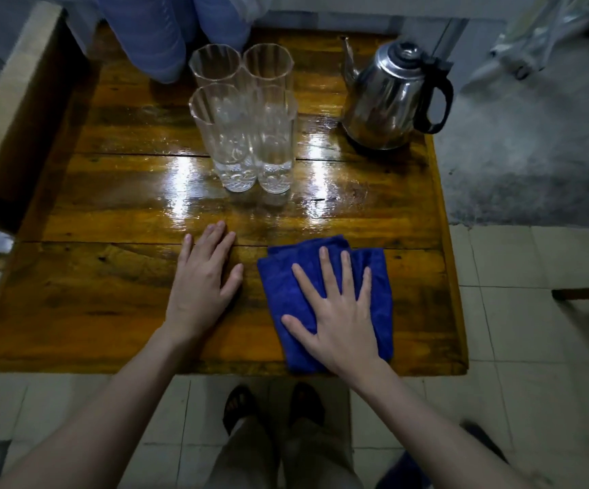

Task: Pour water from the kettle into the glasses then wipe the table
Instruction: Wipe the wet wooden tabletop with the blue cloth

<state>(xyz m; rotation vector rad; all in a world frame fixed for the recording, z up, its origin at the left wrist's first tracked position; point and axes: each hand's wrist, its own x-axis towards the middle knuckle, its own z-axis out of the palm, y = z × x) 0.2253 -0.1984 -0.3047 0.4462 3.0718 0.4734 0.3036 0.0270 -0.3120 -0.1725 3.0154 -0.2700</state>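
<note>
Several tall ribbed glasses stand clustered at the middle back of the wooden table; the two nearer ones hold some water. A steel kettle with a black handle stands at the back right, spout pointing left. A folded blue cloth lies near the front edge. My right hand lies flat on the cloth, fingers spread. My left hand rests flat on the bare wood just left of the cloth, holding nothing.
A cardboard box stands along the table's left edge. Large blue water bottles sit behind the glasses. The tabletop shines with wet glare around the glasses. Tiled floor and my feet lie below the front edge.
</note>
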